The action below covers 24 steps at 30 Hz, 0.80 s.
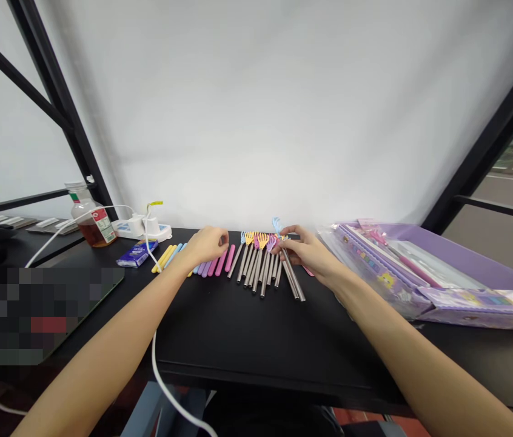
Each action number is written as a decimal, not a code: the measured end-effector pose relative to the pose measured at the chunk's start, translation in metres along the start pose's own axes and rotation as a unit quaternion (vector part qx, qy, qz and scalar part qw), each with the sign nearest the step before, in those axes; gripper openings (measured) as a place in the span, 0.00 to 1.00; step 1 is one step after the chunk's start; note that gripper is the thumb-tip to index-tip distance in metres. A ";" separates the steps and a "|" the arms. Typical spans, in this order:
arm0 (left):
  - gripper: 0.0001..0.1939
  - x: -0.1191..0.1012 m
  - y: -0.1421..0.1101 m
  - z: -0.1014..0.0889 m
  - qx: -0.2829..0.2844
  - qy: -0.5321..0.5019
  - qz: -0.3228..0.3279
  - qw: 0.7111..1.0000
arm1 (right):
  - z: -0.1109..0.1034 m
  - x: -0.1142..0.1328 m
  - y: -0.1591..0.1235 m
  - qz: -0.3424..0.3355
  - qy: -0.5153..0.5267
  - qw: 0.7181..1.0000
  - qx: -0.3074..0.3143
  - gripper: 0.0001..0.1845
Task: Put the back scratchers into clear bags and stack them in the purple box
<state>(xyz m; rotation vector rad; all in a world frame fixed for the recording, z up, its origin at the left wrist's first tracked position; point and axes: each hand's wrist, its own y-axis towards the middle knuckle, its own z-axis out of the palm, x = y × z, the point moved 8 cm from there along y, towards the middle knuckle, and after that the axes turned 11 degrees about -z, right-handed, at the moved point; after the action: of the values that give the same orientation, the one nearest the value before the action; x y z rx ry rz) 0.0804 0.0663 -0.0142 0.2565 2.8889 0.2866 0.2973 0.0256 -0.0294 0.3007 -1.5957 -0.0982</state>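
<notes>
On the black table (256, 346) lies a row of pastel plastic sticks (213, 264), yellow and blue at the left, then purple and pink. My left hand (207, 246) rests curled over this row, and its fingers hide part of it. To the right stands a fan of metal rods (254, 273) with small coloured claw-shaped heads. My right hand (306, 255) grips one metal rod (293, 276) whose pale blue claw head (277, 226) sticks up past my fingers.
A purple open box (479, 255) with printed packaging sits at the right. Further left are a tissue packet (137, 254), a power strip (140, 227) and a bottle of brown liquid (90, 221). A white cable (160, 376) hangs over the table's front edge.
</notes>
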 end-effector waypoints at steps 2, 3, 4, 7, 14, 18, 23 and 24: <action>0.09 0.002 0.000 -0.001 0.010 0.007 0.001 1.000 | -0.001 -0.003 0.000 0.007 -0.009 1.000 0.002 0.19; 0.09 0.003 0.000 -0.003 0.007 0.012 -0.007 1.000 | -0.001 -0.004 0.001 0.007 -0.014 1.000 0.005 0.19; 0.10 0.006 0.001 -0.005 0.000 0.020 -0.019 1.000 | -0.001 -0.005 0.001 0.006 -0.018 1.000 0.008 0.19; 0.10 0.019 0.001 -0.009 0.001 0.070 -0.074 0.995 | 0.001 -0.005 0.001 -0.004 -0.019 1.000 0.014 0.19; 0.16 0.037 -0.001 -0.004 0.033 0.121 -0.144 0.982 | 0.004 0.001 -0.002 -0.010 -0.018 1.000 0.008 0.18; 0.19 0.034 -0.002 -0.003 0.043 0.121 -0.145 0.981 | 0.003 0.002 -0.002 -0.009 -0.017 1.000 0.002 0.19; 0.20 0.030 -0.002 0.001 0.048 0.113 -0.133 0.984 | 0.001 0.001 -0.002 -0.014 -0.009 1.000 0.004 0.21; 0.21 0.029 -0.002 0.001 0.046 0.109 -0.131 0.984 | 0.001 0.001 -0.002 -0.015 -0.009 1.000 0.002 0.21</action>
<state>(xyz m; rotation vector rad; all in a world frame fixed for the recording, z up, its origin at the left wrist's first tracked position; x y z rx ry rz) 0.0527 0.0706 -0.0215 -0.1510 3.1094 0.1421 0.2967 0.0233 -0.0290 0.3281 -1.6108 -0.1204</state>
